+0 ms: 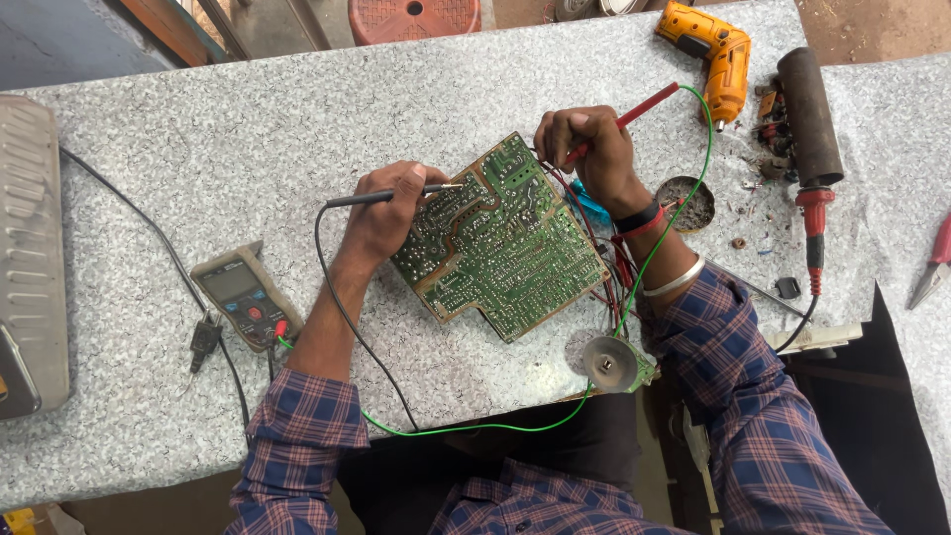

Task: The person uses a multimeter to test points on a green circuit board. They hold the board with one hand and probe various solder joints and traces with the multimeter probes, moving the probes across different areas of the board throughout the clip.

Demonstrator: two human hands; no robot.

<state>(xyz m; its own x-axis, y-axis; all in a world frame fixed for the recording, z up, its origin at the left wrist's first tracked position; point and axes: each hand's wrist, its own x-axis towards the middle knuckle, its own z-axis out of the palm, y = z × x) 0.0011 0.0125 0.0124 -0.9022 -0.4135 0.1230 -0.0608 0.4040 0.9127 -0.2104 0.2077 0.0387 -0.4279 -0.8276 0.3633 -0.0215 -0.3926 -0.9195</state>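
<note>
Board (500, 243), green and solder side up, is laid tilted near the middle of the table (248, 129), closer to the front edge. It is steadied under both hands. A grey metal case (30, 258) sits at the left edge. An orange drill (711, 50) lies at the back right, beside a dark cylinder (810, 114) whose red handle points to the front. A meter (246, 295) rests left of the board, near the front edge, with its leads plugged in.

The left hand (386, 213) is closed around a black probe (391, 196), its tip touching the board's upper left part. The right hand (589, 149) is closed around a red probe (624, 121), its tip hidden behind the fingers at the board's back corner. A green wire (684, 188) loops from the red probe around the right wrist and along the front edge to the meter. A small round disc part (609, 364) lies at the front edge, by the board's right corner. Pliers (931, 267) show at the far right.

Judged from this, a probe tip could slip on the close solder joints and bridge two of them, if either hand shifts. The green wire, slung round the wrist, could snag and drag the red probe off its point. The disc part could be nudged over the front edge by the right forearm.
</note>
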